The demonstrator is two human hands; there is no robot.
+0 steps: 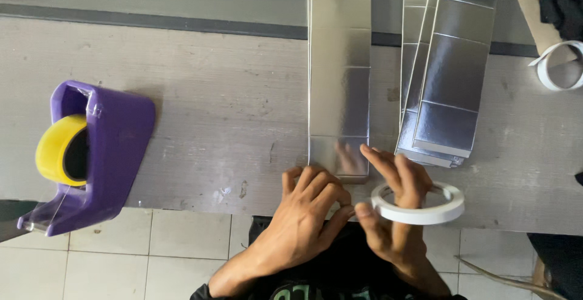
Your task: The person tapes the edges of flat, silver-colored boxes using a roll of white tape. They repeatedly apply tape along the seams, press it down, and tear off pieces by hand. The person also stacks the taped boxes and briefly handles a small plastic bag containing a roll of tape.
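Two hands at bench (200, 99) edge: right hand (398, 206) gripping white tape roll (419, 204); left hand (310, 209) pinching tape end; silver strip (339, 75) just beyond; purple dispenser (97, 154) far left

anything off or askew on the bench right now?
Mostly tidy. The stack of silver sheets is fanned and tilted, not squared like the single silver strip beside it. The purple tape dispenser hangs past the table edge. Right hand holds a white tape roll; left hand pinches its end.

Silver strips (340, 63) cut off at top
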